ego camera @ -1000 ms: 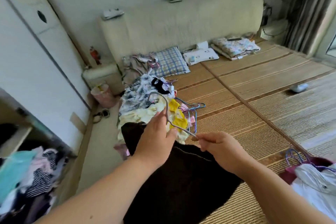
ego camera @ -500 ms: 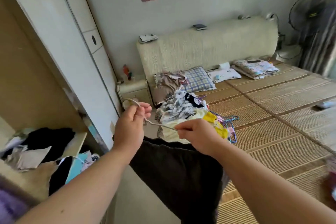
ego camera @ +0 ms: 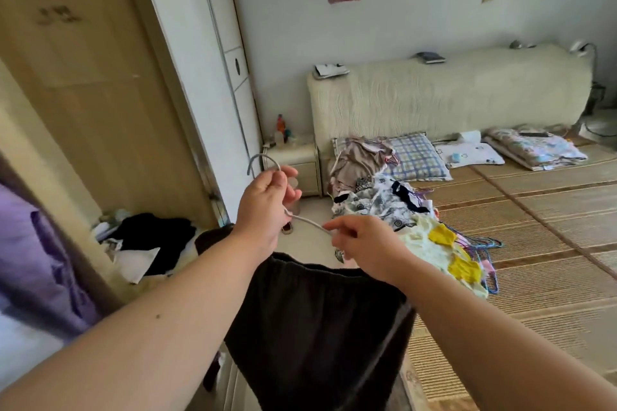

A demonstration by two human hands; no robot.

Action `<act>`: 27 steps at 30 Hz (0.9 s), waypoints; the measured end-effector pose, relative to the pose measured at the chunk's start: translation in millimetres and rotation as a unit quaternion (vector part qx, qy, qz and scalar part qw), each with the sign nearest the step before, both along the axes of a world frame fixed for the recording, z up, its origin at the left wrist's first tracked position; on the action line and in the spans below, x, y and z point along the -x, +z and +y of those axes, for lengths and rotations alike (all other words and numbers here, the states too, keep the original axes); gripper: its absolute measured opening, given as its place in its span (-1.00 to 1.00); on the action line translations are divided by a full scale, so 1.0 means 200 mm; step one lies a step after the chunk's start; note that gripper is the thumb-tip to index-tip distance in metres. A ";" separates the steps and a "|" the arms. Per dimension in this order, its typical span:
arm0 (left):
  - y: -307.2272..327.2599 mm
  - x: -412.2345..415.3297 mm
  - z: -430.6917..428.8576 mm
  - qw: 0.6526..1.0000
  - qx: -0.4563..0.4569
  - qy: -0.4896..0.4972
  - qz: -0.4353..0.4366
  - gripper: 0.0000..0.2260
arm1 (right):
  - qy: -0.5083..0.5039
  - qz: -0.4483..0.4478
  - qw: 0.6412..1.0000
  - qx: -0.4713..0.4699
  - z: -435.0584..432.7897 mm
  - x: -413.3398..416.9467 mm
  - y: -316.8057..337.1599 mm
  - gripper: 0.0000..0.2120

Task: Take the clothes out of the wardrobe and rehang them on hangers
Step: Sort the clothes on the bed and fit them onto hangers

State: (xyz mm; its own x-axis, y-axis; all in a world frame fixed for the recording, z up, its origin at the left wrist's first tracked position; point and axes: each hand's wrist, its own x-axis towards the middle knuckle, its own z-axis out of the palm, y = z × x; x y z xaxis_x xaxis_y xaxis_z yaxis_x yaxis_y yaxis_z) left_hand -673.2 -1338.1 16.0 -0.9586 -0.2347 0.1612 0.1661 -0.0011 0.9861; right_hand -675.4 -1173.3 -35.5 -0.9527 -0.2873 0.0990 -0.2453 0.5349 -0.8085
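Observation:
A dark brown garment point(ego camera: 317, 327) hangs from a thin grey wire hanger point(ego camera: 309, 221) held up in mid-air. My left hand point(ego camera: 267, 207) grips the hanger just under its hook, which curves up above my fingers. My right hand point(ego camera: 364, 243) pinches the hanger's right arm and the garment's waistband. The open wardrobe point(ego camera: 100, 110) stands on the left, with black and white clothes point(ego camera: 150, 240) heaped on a shelf and a purple garment point(ego camera: 36, 260) hanging at the near left. A pile of clothes point(ego camera: 400, 210) lies on the bed's left edge.
Several coloured wire hangers point(ego camera: 480, 247) lie by the clothes pile on the woven bed mat point(ego camera: 534, 243). A cream nightstand point(ego camera: 297, 163) with bottles stands beside the padded headboard point(ego camera: 450, 93). Pillows and a folded quilt point(ego camera: 534, 150) lie at the head of the bed.
My view has swung left and up from the bed toward the open wardrobe. Both hands have lifted the hanger with the dark garment higher and carried it toward the wardrobe.

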 end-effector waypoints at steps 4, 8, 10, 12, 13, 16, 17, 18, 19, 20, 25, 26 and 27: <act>-0.04 0.24 0.03 0.999 0.033 -0.017 -0.001 -0.72 | 0.008 -0.021 1.000 0.000 0.03 0.21 -0.05 -0.77; -0.10 0.60 0.08 0.998 0.056 -0.021 -0.013 -0.71 | 0.001 -0.037 0.999 0.018 0.11 0.54 -0.16 -0.76; -0.13 0.81 0.11 0.998 0.054 -0.015 -0.028 -0.72 | 0.001 -0.038 0.999 0.027 0.16 0.74 -0.20 -0.72; -0.16 1.00 0.13 0.997 0.058 -0.012 -0.050 -0.72 | -0.023 -0.036 0.998 0.040 0.20 0.92 -0.23 -0.68; -0.18 1.10 0.15 0.996 0.059 -0.012 -0.063 -0.72 | -0.038 -0.038 0.998 0.042 0.23 1.02 -0.24 -0.66; -0.24 1.34 0.21 0.994 0.048 -0.032 -0.093 -0.75 | -0.063 -0.035 0.997 0.025 0.33 1.27 -0.26 -0.64; -0.26 1.40 0.23 0.993 0.048 -0.036 -0.102 -0.75 | -0.066 -0.035 0.997 0.013 0.36 1.33 -0.27 -0.63; -0.28 1.48 0.26 0.992 0.047 -0.040 -0.110 -0.75 | -0.071 -0.038 0.997 0.003 0.39 1.41 -0.28 -0.61; -0.30 1.55 0.28 0.991 0.050 -0.045 -0.117 -0.74 | -0.077 -0.039 0.996 -0.005 0.43 1.46 -0.29 -0.60; -0.33 1.63 0.30 0.989 0.055 -0.055 -0.124 -0.74 | -0.087 -0.041 0.995 -0.009 0.47 1.52 -0.32 -0.60; -0.44 2.01 0.45 0.978 0.091 -0.119 -0.147 -0.74 | -0.128 -0.058 0.990 -0.032 0.62 1.73 -0.45 -0.61; -0.46 2.08 0.47 0.975 0.099 -0.134 -0.148 -0.74 | -0.140 -0.060 0.987 -0.047 0.65 1.77 -0.48 -0.60; -0.48 2.14 0.50 0.971 0.110 -0.150 -0.148 -0.75 | -0.154 -0.061 0.984 -0.063 0.68 1.80 -0.50 -0.60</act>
